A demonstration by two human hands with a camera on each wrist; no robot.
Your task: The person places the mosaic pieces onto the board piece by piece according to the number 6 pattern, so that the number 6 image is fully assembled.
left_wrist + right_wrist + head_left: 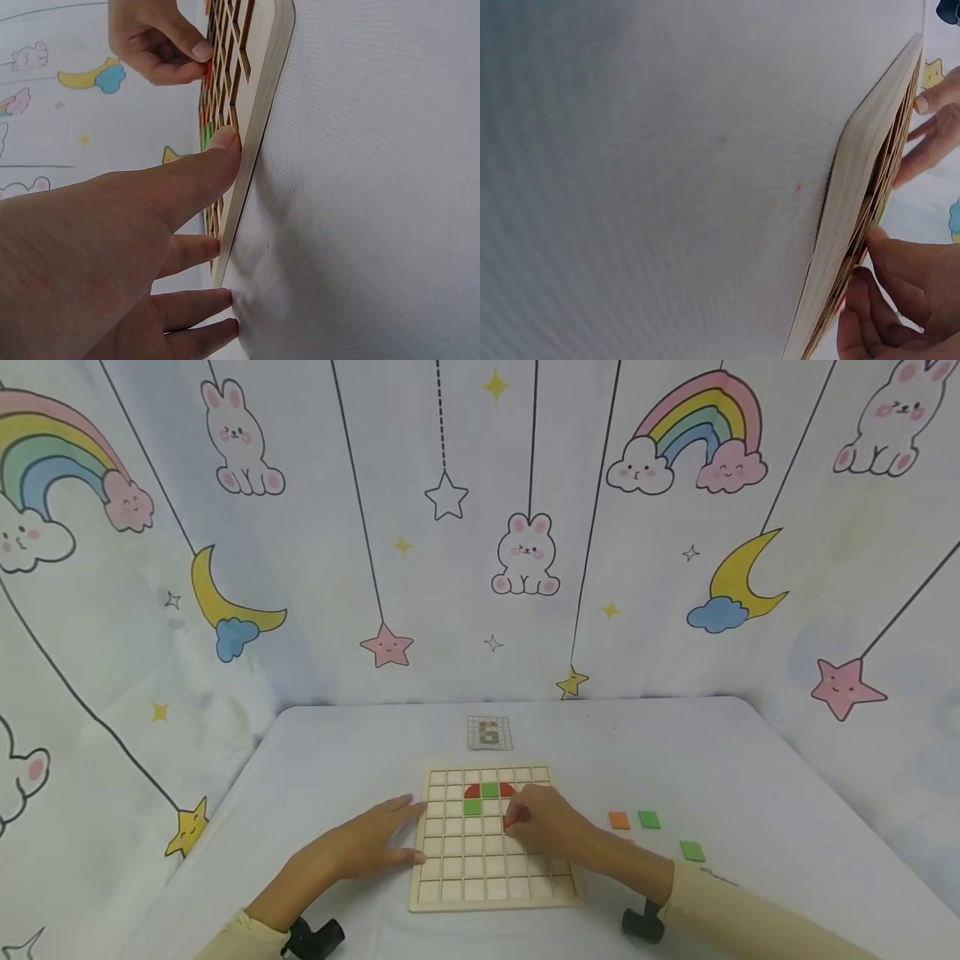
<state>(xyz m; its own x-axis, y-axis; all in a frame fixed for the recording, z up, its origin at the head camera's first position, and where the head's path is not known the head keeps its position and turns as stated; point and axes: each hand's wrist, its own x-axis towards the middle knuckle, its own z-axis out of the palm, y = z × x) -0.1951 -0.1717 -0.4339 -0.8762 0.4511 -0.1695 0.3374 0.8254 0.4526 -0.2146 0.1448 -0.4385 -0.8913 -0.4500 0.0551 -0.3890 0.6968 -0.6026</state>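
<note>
A wooden grid board [495, 907] lies flat on the table. My left hand [367, 843] rests at its left edge with fingers spread; in the left wrist view the thumb [223, 139] touches the rim. My right hand [551, 822] pinches a small red tile [507, 822] between thumb and fingers, low over the middle right cells. The tile's shape is mostly hidden. Towards the far side of the grid sit a rounded red tile [472, 791], a green square tile [490, 789], another rounded red tile [507, 789] and, one row nearer, a green square tile [472, 807].
Loose on the table to the right lie an orange tile [618, 820] and two green tiles, one farther [648, 819] and one nearer [692, 851]. A small card with a printed coloured pattern [489, 733] lies beyond the board. A patterned cloth [450, 585] hangs behind the table.
</note>
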